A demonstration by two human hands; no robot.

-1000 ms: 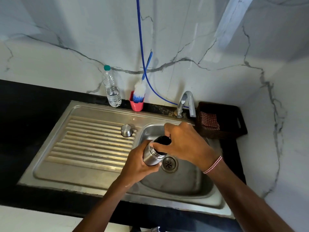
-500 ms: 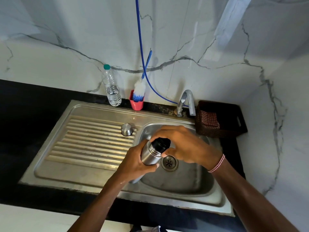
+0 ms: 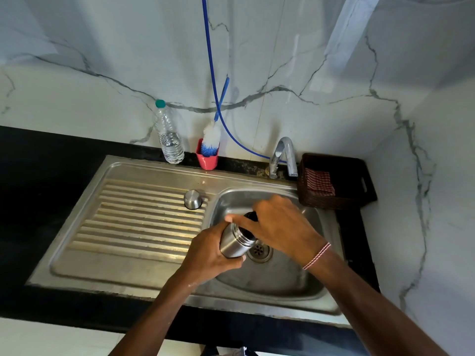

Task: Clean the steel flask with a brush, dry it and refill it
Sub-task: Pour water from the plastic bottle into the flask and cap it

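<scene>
The steel flask (image 3: 235, 241) hangs tilted over the sink basin (image 3: 277, 276), just left of the drain. My left hand (image 3: 209, 255) grips its body from below. My right hand (image 3: 279, 228) is curled round the black stopper (image 3: 250, 216) at the flask's mouth, which it mostly hides. The flask's steel cap (image 3: 192, 199) stands on the ribbed drainboard (image 3: 138, 219). A white and blue bottle brush (image 3: 211, 140) stands in a red cup (image 3: 207, 160) at the back. Left of that cup stands a plastic water bottle (image 3: 168, 140) with a green lid.
The tap (image 3: 284, 155) rises behind the basin, with a blue hose (image 3: 213, 80) running up the marble wall. A dark basket (image 3: 336, 183) holding a red checked cloth (image 3: 318, 182) sits at the right. Black counter (image 3: 46, 176) surrounds the sink.
Both hands and the flask have shifted slightly left and up. My right hand has turned on the stopper, its forefinger now stretched across the flask's neck.
</scene>
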